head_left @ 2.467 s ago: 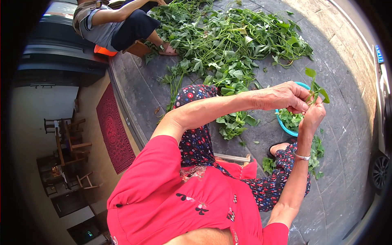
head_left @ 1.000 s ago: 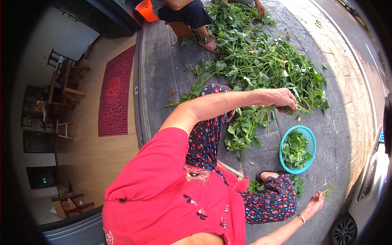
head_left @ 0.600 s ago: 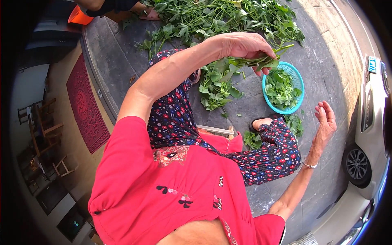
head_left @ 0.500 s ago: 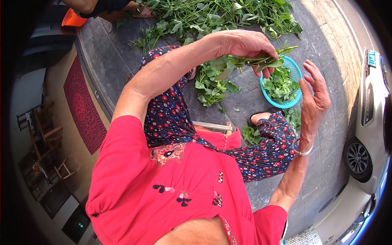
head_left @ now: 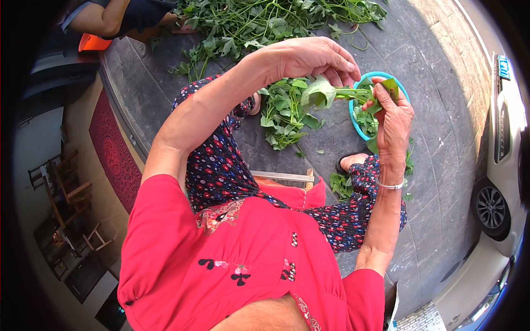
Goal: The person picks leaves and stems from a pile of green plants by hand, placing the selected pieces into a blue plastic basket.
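Leafy green sprig (head_left: 331,94) held in the air between both hands, above the paved ground and just over the near-left rim of a blue basin (head_left: 353,118). Long axis roughly level, running left to right: broad leaf drooping at the left end, thin stem leading right to a smaller leaf. Left hand (head_left: 312,58) above the sprig, palm down, fingertips pinching the stem near the broad leaf. Right hand (head_left: 395,118) below and to the right, fingers raised and closed on the stem's right end, the small leaf poking up past the fingertips. Both hands grasping the same sprig, about equally near it, stem stretched between them.

Inside the basin, a loose heap of picked greens. On the ground just left of the basin, a small pile of leaves (head_left: 284,113); another few leaves (head_left: 342,185) near a foot in a dark sandal (head_left: 350,161). Floral trousers (head_left: 221,160) over bent knees, red blouse (head_left: 237,254) filling the lower middle. Thin bracelet (head_left: 389,186) on the right wrist.

Towards the top edge of the pavement, a wide spread of leafy stalks (head_left: 265,22). At the top left corner, another person (head_left: 118,16) seated beside it, partly cut off. Along the right edge, a white car (head_left: 505,143) parked. At the left, a doorway with a red rug (head_left: 113,157) and wooden chairs (head_left: 61,187) beyond.
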Demonstrator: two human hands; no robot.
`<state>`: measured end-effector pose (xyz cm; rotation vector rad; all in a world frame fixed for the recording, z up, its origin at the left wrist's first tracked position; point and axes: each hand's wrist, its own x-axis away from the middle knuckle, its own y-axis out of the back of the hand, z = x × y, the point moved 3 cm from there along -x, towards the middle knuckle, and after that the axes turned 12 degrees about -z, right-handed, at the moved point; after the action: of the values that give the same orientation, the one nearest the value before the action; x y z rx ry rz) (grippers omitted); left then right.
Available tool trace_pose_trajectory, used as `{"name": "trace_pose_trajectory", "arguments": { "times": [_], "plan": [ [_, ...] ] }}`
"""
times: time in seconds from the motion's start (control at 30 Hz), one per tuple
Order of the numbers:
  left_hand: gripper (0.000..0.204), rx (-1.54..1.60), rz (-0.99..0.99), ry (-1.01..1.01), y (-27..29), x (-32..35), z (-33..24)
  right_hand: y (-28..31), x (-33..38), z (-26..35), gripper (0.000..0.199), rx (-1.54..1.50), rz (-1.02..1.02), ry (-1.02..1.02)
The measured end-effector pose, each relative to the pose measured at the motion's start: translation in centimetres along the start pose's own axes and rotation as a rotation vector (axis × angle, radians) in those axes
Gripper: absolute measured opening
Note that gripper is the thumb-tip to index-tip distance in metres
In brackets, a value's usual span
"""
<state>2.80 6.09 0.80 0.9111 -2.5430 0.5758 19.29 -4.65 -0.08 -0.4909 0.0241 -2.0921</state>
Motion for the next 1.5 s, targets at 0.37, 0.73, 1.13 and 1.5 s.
{"name": "trace_pose_trajectory", "arguments": {
  "times": [0.37, 0.73, 1.13, 1.5],
  "plan": [
    [0.032, 0.271, -0.035, -0.168, -1.4, -0.4, -1.6, -0.5, -0.8, -2.0, 0.009, 0.016, -0.054, -0.209],
    [0.033, 0.155, -0.011, -0.214, -1.6, 0.2, -2.0, -0.6, -0.5, -1.5, 0.005, 0.020, -0.126, -0.192],
    [0.024, 0.015, -0.174, -0.339, -1.5, -0.2, -2.4, -1.5, -0.1, -0.1, 0.042, -0.297, 0.131, -0.140],
    [0.017, 0.198, -0.073, -0.353, -1.4, -0.9, -2.0, -1.0, -1.0, -1.2, 0.021, -0.508, 0.217, -0.267]
  ]
}}
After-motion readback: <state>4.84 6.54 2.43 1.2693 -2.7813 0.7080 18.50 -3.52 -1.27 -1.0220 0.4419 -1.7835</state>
